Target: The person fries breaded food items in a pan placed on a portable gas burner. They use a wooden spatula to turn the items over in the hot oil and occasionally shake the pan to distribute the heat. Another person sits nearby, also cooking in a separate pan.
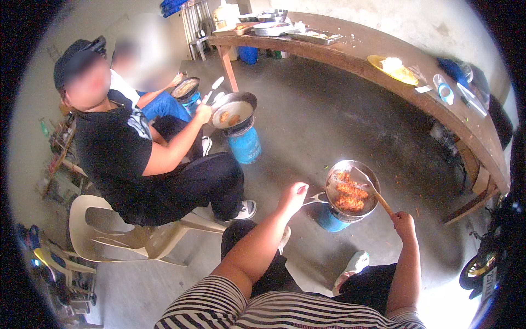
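My right hand (pixel 404 223) is wrapped round the wooden handle of a spatula (pixel 384 204), whose pale blade tilts into the frying pan (pixel 368 214). Several reddish-brown fried pieces (pixel 350 189) lie in the pan next to the blade. The pan sits on a blue gas canister stove (pixel 330 220) on the floor. Closed fingers show on my left hand (pixel 293 196), beside the pan's metal handle (pixel 315 199); its palm is hidden, and what it holds, if anything, cannot be made out.
To my left a person in black (pixel 115 142) sits on a plastic chair (pixel 82 219), holding tongs (pixel 213 88) over a second pan (pixel 246 107). Another person sits behind. A long wooden table (pixel 350 55) curves across the back and right, bearing trays and a yellow plate (pixel 405 75).
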Available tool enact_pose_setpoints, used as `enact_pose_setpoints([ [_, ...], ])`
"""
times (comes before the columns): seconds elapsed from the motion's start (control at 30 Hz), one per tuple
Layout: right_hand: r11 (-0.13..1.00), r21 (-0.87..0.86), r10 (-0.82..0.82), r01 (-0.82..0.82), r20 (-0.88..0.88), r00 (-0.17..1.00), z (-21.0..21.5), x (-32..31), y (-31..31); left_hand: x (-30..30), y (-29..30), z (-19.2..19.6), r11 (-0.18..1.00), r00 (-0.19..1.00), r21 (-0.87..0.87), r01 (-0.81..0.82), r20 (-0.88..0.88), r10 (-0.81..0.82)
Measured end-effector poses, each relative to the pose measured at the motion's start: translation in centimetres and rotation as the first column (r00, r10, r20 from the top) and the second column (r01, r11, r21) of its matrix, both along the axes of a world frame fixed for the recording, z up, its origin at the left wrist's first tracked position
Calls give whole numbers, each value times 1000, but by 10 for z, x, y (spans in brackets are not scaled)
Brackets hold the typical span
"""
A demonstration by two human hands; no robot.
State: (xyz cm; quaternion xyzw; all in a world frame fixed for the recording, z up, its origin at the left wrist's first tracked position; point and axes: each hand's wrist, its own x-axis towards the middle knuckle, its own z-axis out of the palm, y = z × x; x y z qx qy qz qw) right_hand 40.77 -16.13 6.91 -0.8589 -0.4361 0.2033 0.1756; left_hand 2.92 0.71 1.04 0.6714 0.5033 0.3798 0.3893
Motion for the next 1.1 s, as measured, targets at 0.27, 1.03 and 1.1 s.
enact_pose_setpoints([
  [0.27, 998, -57, -13, 11, -32, 999, 17, -16, 0, 1, 1, 7, 991, 991, -102, -81, -117, 68],
  [1.03, 880, 469, 161, 73, -439, 884, 143, -44, 240, 39, -11, 38, 991, 996, -109, 82, 47, -77],
  [1.1, 853, 516, 223, 74, -490, 843, 182, -71, 304, 30, -15, 52, 988, 998, -148, 49, -19, -52],
])
